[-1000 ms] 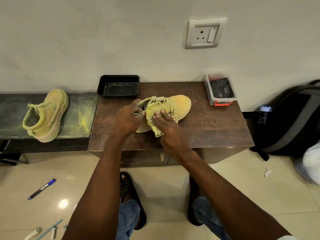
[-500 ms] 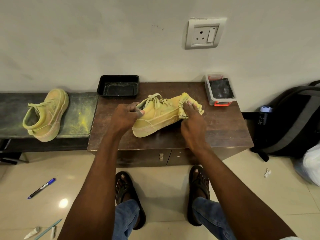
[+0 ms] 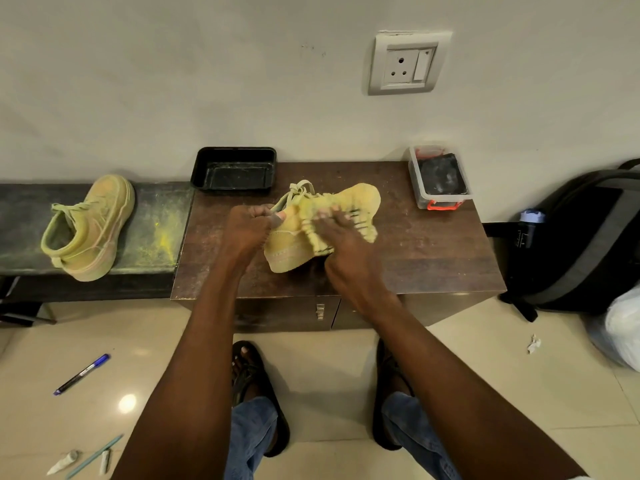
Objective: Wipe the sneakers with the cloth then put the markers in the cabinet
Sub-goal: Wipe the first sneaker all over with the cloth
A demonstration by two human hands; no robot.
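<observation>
The right hand (image 3: 349, 251) has swept back from the toe toward the middle of the sneaker (image 3: 311, 230), dragging the yellow cloth (image 3: 322, 225) with it; half a second ago that cloth was bunched at the toe end. Fingers pressed into the cloth, gripping it against the shoe's side, all a bit blurred. The left hand (image 3: 247, 230) clamps the heel collar as before, fingers curled round it, steadying the shoe at the centre of the frame on the brown cabinet (image 3: 433, 258).

Second sneaker (image 3: 90, 226) sits untouched on the dark bench (image 3: 156, 237) at left, yellow dust beside it. Blue marker (image 3: 81, 374) lies on the floor, lower left.

Containers now: black tray (image 3: 233, 169) at the cabinet's back edge, only smears inside. Clear box (image 3: 438, 178) with red clips at upper right holds something dark; I can't tell what.
</observation>
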